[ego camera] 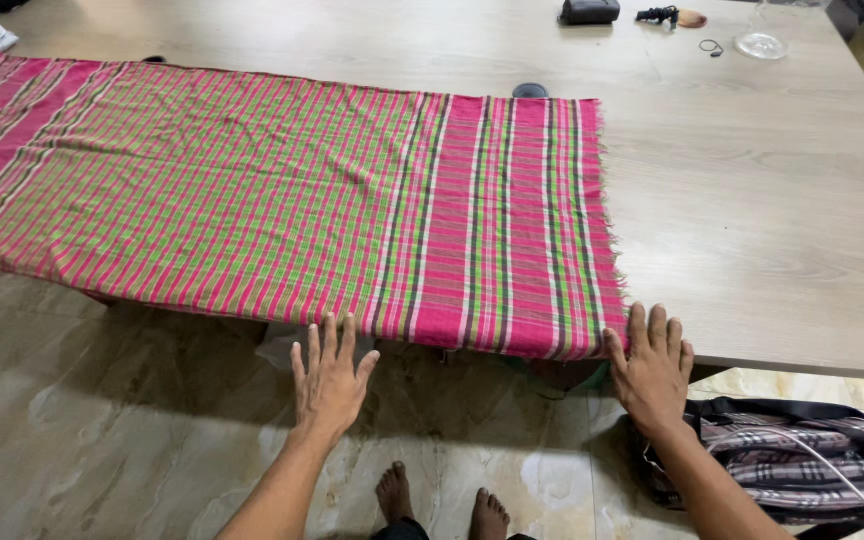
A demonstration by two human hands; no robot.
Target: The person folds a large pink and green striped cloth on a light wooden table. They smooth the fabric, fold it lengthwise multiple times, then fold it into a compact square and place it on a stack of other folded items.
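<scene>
Left hand [329,378]: flat, fingers spread, at near edge of pink-green plaid cloth [282,200] | right hand [652,368]: flat, released, at cloth's fringed corner | cloth spread on table [752,200]

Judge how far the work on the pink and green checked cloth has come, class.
Done: the checked cloth lies spread flat along the table. In hand: the left hand and right hand reach open-palmed to its near edge, the right at the fringed corner. Left: no fold shows yet.

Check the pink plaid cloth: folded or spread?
Spread: the cloth lies flat along the table, fringed end showing, both hands at its near edge.
</scene>
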